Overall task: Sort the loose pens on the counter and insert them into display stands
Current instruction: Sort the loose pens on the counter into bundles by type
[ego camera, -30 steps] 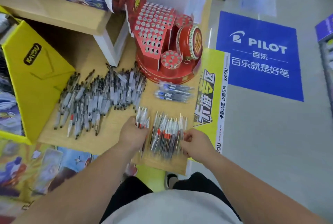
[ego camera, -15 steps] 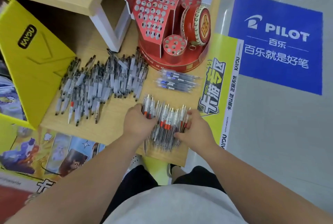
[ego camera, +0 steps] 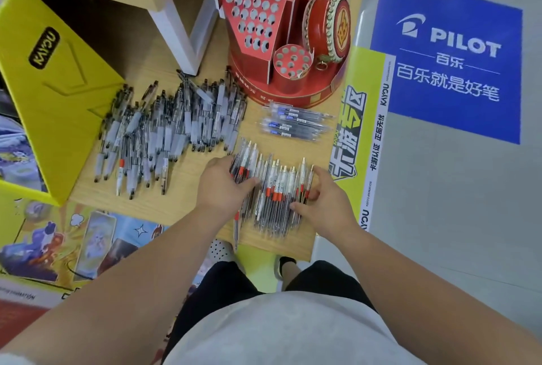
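Pens, clear-barrelled, three lots on the wooden surface (ego camera: 181,209): a large loose heap of black-tipped pens (ego camera: 170,130) at centre left, lying mostly lengthwise and overlapping; a small bundle of blue pens (ego camera: 293,122) lying crosswise at centre right; a row of red-banded pens (ego camera: 275,191) side by side at lower centre, bracketed by the left hand (ego camera: 221,185) and right hand (ego camera: 325,203), fingers curled over its two edges. Display stand (ego camera: 264,12), red card, upright at upper centre just beyond the blue pens: round base, sloped panel of round holes, small holed cylinder in front.
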